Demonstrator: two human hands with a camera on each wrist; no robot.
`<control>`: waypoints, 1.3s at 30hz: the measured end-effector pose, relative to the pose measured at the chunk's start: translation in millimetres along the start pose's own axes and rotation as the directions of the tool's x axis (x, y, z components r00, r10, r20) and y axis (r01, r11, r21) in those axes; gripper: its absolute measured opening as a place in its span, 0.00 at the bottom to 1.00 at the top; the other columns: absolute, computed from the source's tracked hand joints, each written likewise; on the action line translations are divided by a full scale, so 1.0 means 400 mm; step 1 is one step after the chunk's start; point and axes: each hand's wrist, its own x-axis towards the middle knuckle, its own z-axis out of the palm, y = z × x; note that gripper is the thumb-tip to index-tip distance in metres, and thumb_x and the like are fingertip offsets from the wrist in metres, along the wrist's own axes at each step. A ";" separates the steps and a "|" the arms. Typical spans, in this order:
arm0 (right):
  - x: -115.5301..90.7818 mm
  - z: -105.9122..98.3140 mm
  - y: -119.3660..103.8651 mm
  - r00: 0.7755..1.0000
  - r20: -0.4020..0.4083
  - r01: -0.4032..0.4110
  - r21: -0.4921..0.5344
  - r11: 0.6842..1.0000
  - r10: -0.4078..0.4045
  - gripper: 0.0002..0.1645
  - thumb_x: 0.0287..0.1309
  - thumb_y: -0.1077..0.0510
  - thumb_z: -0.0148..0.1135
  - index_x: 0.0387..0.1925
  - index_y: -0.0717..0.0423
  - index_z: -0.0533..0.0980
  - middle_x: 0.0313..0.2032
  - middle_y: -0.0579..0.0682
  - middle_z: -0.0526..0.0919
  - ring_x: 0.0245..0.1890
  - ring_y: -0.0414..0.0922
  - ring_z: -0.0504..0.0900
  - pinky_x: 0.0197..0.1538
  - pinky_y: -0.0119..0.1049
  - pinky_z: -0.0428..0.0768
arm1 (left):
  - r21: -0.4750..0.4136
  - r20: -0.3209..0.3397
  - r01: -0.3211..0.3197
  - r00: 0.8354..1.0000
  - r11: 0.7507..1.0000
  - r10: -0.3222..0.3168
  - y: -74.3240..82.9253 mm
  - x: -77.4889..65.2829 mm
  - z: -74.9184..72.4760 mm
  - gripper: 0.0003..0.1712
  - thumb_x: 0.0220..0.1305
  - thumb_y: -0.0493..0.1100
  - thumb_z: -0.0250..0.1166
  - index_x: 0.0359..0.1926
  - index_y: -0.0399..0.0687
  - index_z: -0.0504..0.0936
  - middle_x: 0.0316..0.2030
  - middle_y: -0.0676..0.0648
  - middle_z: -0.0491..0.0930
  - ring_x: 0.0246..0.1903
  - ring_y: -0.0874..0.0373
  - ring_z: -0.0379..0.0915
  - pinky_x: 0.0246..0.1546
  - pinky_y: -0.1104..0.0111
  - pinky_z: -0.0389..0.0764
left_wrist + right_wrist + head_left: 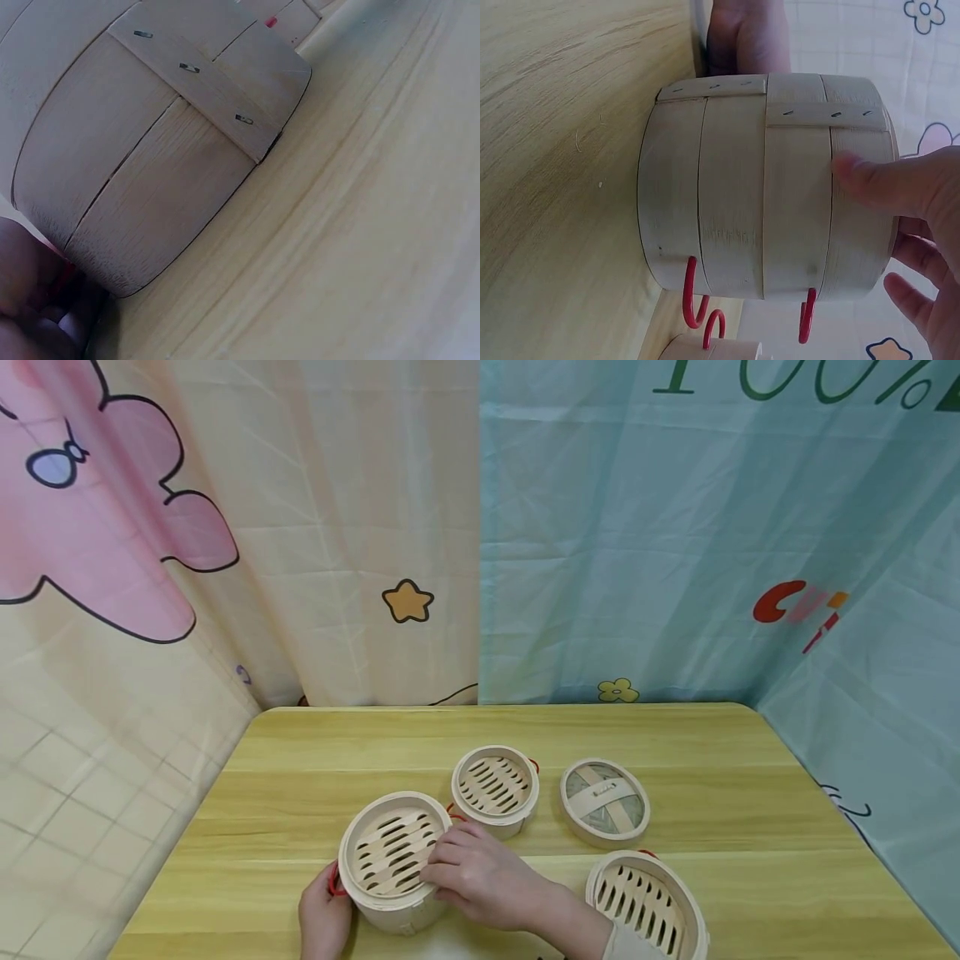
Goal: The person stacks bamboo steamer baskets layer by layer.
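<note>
Nearest us, one pale sleeve (633, 943) at the near edge, leading to the right hand (482, 878). We record that hand as clamped on the upper steamer basket (395, 850): thumb flat on its outer wall, fingers over the right side of its rim.

One two-tier stack, bamboo, upright at near centre-left on the wood-grain table (292, 768). We see slots across the top tier's floor; beneath sits the lower steamer basket (731, 180), flush with its partner, overlapped strips stapled on both. Red loops (689, 289) project from the walls of the two tiers.

One left hand (326, 914), against the stack's left side, beside a red loop there; we cannot tell whether its fingers close on anything.

One near-right steamer basket (643, 906), slotted floor uppermost, a red loop at its far side, partly behind the right forearm.

One far steamer basket (493, 783), just beyond the stack and to its right, likewise slotted, red loops at its sides.

One steamer lid (604, 802), round, woven, pale bands crossing its top; we place it right of the far basket, apart from it.

Behind, two curtains: cream (360, 510) at left with a star, blue (622, 527) at right.
</note>
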 end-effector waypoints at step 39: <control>0.012 0.022 -0.026 0.987 -0.158 -0.009 -0.089 0.996 -0.005 0.07 0.46 0.57 0.65 0.32 0.47 0.80 0.32 0.40 0.78 0.39 0.40 0.74 0.50 0.33 0.70 | 0.008 -0.065 -0.027 0.997 1.000 0.028 0.001 0.000 0.006 0.10 0.52 0.24 0.57 0.35 0.28 0.82 0.31 0.38 0.81 0.30 0.64 0.72 0.31 0.79 0.68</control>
